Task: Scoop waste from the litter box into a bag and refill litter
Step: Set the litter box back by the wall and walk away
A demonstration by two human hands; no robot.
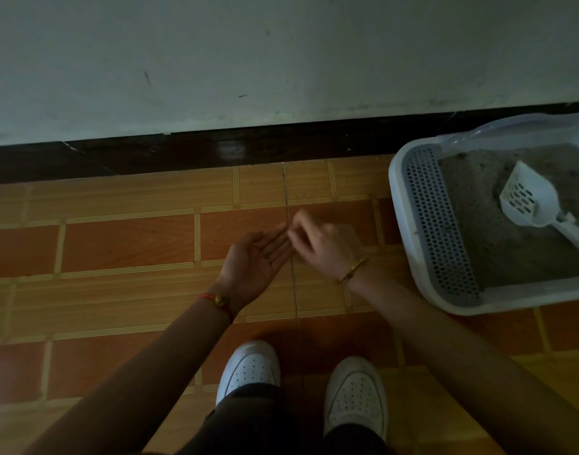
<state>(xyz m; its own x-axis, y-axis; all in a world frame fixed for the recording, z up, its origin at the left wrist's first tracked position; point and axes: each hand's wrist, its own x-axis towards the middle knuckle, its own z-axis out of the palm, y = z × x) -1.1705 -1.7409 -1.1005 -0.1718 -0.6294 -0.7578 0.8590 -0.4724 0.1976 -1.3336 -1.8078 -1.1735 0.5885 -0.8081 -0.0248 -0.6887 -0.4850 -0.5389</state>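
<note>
Shoes (pixel 248 369) at 6 o'clock; left hand (pixel 258 257) palm-up, flat, empty; right hand (pixel 324 247) blurred, curled onto left fingertips, grip unclear.

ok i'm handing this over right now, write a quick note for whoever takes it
Hands: left hand open, palm up, holding nothing; right hand blurred, fingers curled beside the left one's tips, grip unclear.
Things: box on the floor to the right; scoop lies on the litter inside it, neither hand on it. No bag or fresh litter in view.
Done: cannot tell; dark bits show in the litter.
Left: likely find a bag, take the scoop, scoop waste, refill.
</note>
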